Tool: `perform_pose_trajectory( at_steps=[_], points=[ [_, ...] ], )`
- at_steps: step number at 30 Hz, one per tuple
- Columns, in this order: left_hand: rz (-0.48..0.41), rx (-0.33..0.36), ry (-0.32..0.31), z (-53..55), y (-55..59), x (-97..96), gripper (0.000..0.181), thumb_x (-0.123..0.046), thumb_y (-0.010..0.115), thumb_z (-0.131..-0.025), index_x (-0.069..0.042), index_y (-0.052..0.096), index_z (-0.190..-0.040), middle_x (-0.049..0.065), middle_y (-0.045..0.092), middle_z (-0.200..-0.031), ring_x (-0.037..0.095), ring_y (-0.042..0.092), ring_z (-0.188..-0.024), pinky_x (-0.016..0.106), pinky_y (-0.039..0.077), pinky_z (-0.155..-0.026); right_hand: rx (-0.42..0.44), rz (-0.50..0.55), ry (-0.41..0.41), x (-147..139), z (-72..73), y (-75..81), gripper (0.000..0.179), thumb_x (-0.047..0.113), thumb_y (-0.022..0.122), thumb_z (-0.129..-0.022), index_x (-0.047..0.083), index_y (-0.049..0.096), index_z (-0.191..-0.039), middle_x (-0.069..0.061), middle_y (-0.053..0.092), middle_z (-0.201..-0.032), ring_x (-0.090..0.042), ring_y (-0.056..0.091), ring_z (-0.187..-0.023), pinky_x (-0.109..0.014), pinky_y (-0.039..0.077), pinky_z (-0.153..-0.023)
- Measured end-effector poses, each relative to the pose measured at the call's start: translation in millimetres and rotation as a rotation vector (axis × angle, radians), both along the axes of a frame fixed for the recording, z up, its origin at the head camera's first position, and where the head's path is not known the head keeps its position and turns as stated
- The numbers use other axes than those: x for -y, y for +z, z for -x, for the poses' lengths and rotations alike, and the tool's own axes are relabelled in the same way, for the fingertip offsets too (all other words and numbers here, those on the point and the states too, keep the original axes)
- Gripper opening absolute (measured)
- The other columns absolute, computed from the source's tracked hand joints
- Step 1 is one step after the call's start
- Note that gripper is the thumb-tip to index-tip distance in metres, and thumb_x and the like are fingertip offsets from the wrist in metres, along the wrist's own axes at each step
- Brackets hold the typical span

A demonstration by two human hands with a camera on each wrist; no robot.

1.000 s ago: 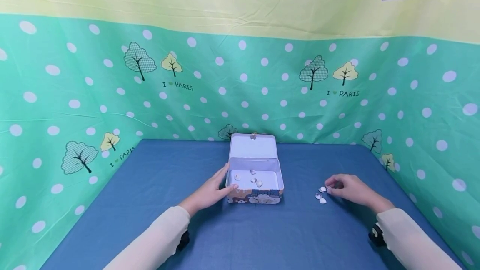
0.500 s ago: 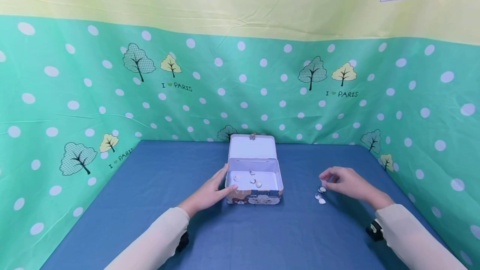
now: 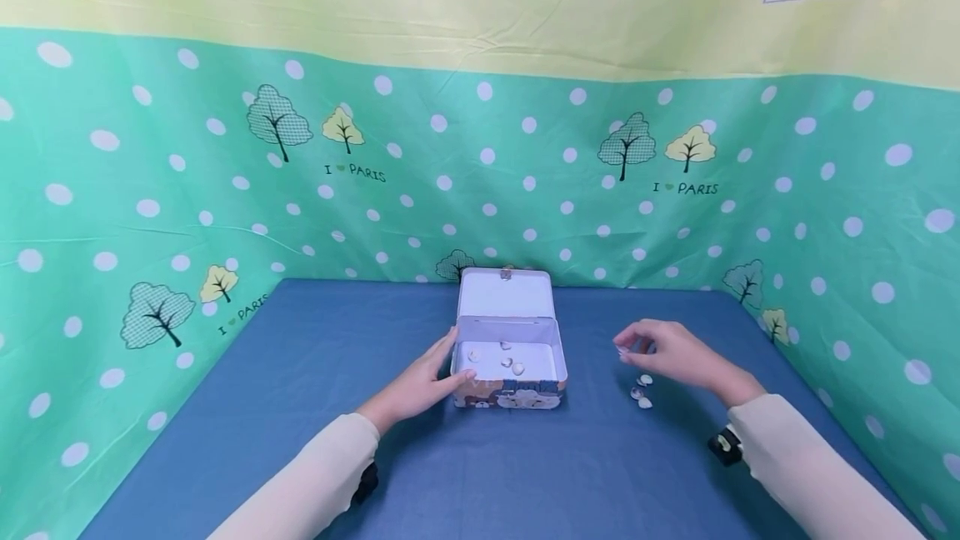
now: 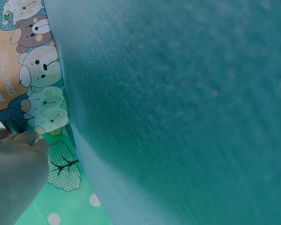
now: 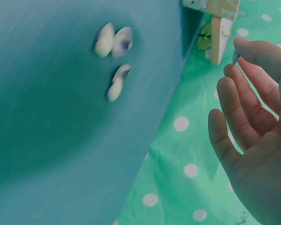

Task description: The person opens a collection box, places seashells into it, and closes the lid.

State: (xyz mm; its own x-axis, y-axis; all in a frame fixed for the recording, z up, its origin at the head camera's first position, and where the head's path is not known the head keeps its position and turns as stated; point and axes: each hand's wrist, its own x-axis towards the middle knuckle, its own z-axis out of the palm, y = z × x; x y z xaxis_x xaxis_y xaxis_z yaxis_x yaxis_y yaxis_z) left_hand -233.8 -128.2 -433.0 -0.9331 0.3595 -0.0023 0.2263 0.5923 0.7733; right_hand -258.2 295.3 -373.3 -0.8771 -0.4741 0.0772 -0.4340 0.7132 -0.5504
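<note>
In the head view, a metal tin box point(image 3: 508, 394) with its lid raised stands mid-table, with several seashells point(image 3: 518, 368) inside. My left hand point(image 3: 416, 382) rests against its left side, fingers extended along the wall and thumb over the front rim. Bears decorate the outside of the tin box point(image 4: 42, 65) in the left wrist view. To the right of the box, my right hand point(image 3: 678, 352) is raised above the table, pinching a small seashell point(image 5: 235, 56) between thumb and fingertips. Below that hand, several seashells point(image 3: 644, 402) lie on the tabletop.
A dark blue cloth point(image 3: 510, 473) covers the table. Green polka-dot fabric point(image 3: 525, 182) hangs close behind the table and along both sides. The box's raised lid point(image 3: 504, 297) stands near the back edge.
My right hand has lifted from the loose shells with one pinched in its fingers and moved left toward the box. My left hand and the box have stayed in place.
</note>
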Motion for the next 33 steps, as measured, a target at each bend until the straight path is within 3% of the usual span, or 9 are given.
perform_pose_trajectory(
  at_steps=[16,25,33],
  points=[
    [0.005,-0.009,-0.004,-1.0,1.8,0.3,0.092,-0.059,0.059,-0.096,-0.022,0.009,-0.163,0.009,0.012,-0.167,0.032,0.014,-0.15,0.057,0.02,-0.116,-0.013,0.014,0.07,56.9,16.3,4.6,0.019,0.019,0.074,-0.093,0.014,0.073,-0.111,0.007,0.067,-0.1,-0.012,0.06,-0.085,-0.031,0.054,-0.072],
    [0.0,0.005,-0.006,-2.5,3.1,1.4,0.091,-0.056,0.06,-0.096,-0.021,0.008,-0.163,0.005,0.01,-0.167,0.029,0.013,-0.151,0.056,0.021,-0.117,-0.043,0.013,0.159,86.8,24.7,4.9,0.023,0.017,0.073,-0.093,0.007,0.073,-0.114,0.006,0.067,-0.099,-0.013,0.059,-0.083,-0.03,0.054,-0.071],
    [-0.001,-0.005,-0.011,-0.7,2.1,0.7,0.092,-0.057,0.059,-0.096,-0.02,0.008,-0.163,0.008,0.011,-0.167,0.031,0.014,-0.151,0.057,0.022,-0.116,-0.044,0.014,0.207,102.7,36.2,2.1,0.02,0.017,0.073,-0.094,0.009,0.073,-0.113,0.003,0.068,-0.103,-0.013,0.061,-0.087,-0.029,0.055,-0.072]
  ],
)
